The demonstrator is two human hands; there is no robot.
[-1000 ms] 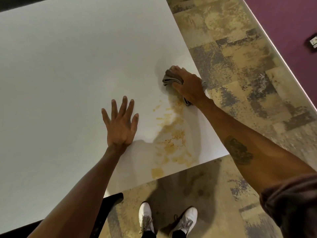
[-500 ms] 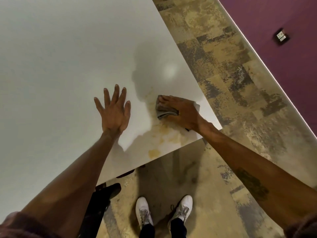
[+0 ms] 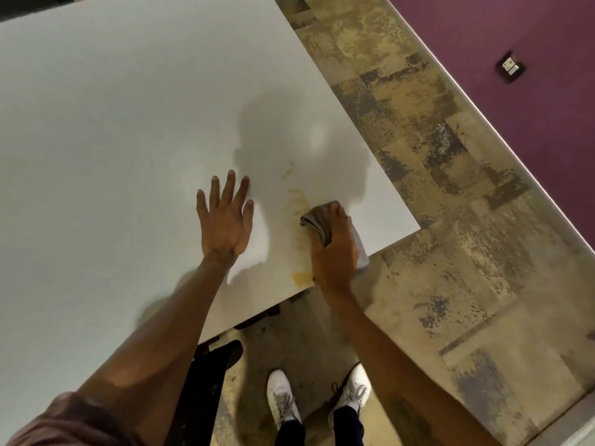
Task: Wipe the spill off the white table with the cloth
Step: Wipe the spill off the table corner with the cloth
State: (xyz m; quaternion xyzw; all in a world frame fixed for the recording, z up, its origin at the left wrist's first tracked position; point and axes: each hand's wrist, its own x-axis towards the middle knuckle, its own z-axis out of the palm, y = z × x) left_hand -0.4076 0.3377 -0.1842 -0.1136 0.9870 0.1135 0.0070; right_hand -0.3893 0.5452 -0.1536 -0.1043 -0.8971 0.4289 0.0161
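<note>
The white table (image 3: pixel 128 123) fills the left and centre of the head view. A yellow-brown spill (image 3: pixel 301 275) lies near its front right corner, with thinner streaks further in. My right hand (image 3: pixel 335 249) presses a folded grey-brown cloth (image 3: pixel 317 220) flat onto the spill close to the table's front edge. A paler part of the cloth sticks out to the right of the hand. My left hand (image 3: pixel 225 217) rests flat on the table, fingers spread, just left of the spill, holding nothing.
The table's corner (image 3: pixel 418 226) juts out to the right over mottled tan and grey floor (image 3: pixel 450 220). My white shoes (image 3: pixel 283 400) stand below the table edge. A dark table leg (image 3: pixel 212 362) is under the front edge. A purple wall (image 3: pixel 515 59) runs along the right.
My right hand has dragged the cloth toward the table's front edge over the spill, which now looks thinner. My left hand stays flat on the table. The camera shifted slightly.
</note>
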